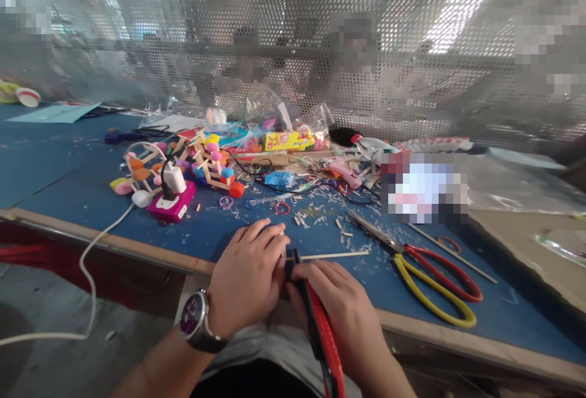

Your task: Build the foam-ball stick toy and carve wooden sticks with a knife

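My left hand, with a wristwatch, is curled at the near edge of the blue table, fingers pressed round the end of a thin wooden stick that lies out to the right. My right hand is closed on a red-and-black handled cutting tool, its black tip meeting the stick right beside my left fingers. The stick's gripped end is hidden by my fingers.
Red-and-yellow handled scissors lie to the right. A pink charger block with a white cable, wooden stick models with coloured balls, packets, rubber bands and wood shavings litter the middle. A perforated screen closes the back, with people behind it.
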{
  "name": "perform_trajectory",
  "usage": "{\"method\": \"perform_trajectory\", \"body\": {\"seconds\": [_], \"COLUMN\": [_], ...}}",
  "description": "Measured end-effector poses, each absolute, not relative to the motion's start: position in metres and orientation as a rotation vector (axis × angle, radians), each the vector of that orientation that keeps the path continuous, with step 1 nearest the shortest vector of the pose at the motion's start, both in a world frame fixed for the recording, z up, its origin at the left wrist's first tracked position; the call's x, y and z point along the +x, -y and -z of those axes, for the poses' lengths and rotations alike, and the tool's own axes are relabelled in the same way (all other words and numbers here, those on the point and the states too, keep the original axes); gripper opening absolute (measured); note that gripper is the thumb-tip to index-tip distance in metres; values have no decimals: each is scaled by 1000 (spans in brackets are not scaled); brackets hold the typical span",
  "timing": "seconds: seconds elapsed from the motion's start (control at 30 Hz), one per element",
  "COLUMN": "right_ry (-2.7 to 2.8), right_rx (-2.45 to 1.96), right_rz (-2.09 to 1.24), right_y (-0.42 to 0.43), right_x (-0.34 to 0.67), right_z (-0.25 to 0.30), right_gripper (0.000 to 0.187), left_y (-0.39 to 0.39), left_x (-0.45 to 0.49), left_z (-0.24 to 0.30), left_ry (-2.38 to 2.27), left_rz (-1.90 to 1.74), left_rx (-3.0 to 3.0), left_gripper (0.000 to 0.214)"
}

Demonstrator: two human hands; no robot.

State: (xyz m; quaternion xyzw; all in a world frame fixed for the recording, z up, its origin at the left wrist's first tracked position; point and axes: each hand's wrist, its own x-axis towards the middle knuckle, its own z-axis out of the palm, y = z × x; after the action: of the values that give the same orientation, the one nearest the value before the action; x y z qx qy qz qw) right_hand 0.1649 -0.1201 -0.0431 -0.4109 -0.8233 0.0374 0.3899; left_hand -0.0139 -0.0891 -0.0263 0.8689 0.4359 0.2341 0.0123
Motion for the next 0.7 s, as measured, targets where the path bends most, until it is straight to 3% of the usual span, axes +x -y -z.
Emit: {"method": "perform_trajectory", "body": {"seconds": [0.7], "right_ry": [2112], "right_rx": [-1058], "right_rz": [-27], "right_y": [122], "right_x": [165], "right_z": [45], "right_gripper": [15], "left_y": [94], "left_x": [-12], "left_z": [27], "left_ry": [-1386], "left_rz": [-778], "left_rx": [2681], "left_gripper": [22]}}
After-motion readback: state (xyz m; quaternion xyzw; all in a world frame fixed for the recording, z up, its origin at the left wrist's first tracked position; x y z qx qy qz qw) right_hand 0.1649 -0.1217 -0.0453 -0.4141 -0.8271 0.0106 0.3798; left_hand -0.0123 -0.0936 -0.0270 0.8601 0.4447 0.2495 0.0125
